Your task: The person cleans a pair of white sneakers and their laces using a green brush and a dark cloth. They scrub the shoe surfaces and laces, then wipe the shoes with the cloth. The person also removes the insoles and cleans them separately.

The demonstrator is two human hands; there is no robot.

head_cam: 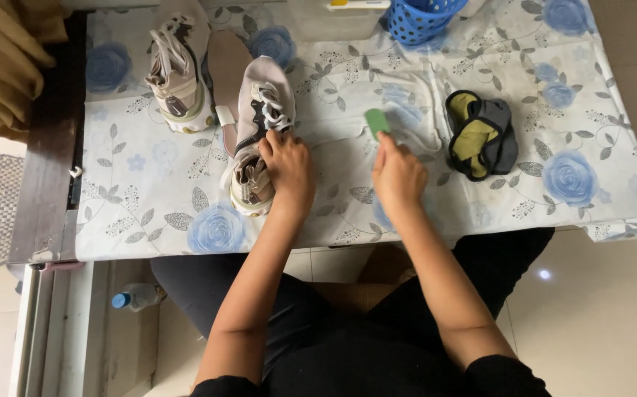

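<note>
Two sneakers lie on the floral tablecloth (pixel 149 198): near sneaker (pixel 259 136), at centre-left, gripped by left hand (pixel 286 166); second sneaker (pixel 176 73) at 11 o'clock. Right hand (pixel 398 173) pinches a green brush (pixel 377 121). Dark pouch (pixel 482 134) at 3 o'clock.

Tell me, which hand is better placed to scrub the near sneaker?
Probably the right hand: it already holds the green brush, just beside the sneaker. The left hand rests on the sneaker, gripping it near the laces, so it is busy steadying it.
</note>
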